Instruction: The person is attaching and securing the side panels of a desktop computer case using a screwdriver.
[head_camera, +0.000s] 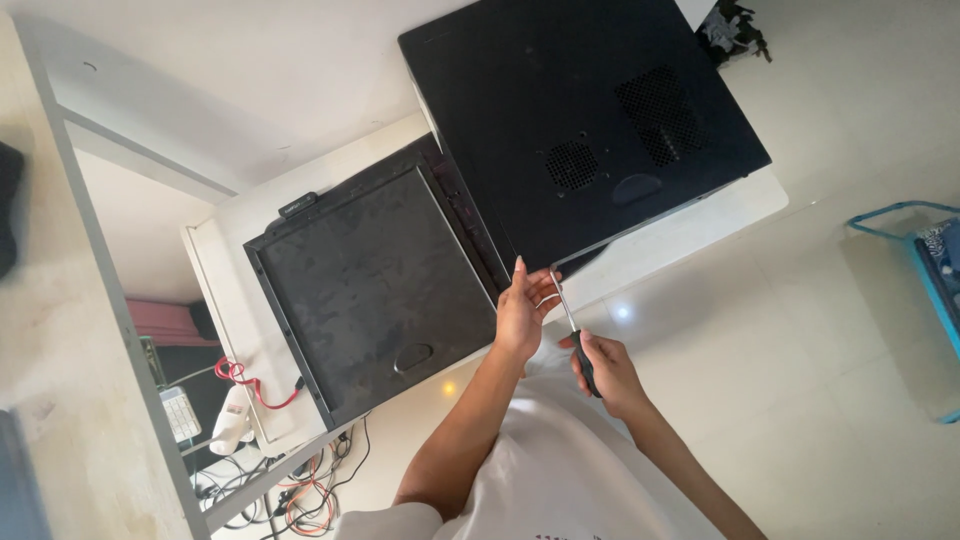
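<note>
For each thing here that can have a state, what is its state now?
Computer case: lying on its side on the white table, side cover on.
Loose side panel: off, lying flat on the table.
Screwdriver: gripped, tip at the case's near corner.
Left hand: open, fingers at the case's edge.
Right hand: closed around the screwdriver's handle.

Matt black metal computer case (585, 120), dusty metal side panel (375, 290), glossy tiled floor (800, 350).
</note>
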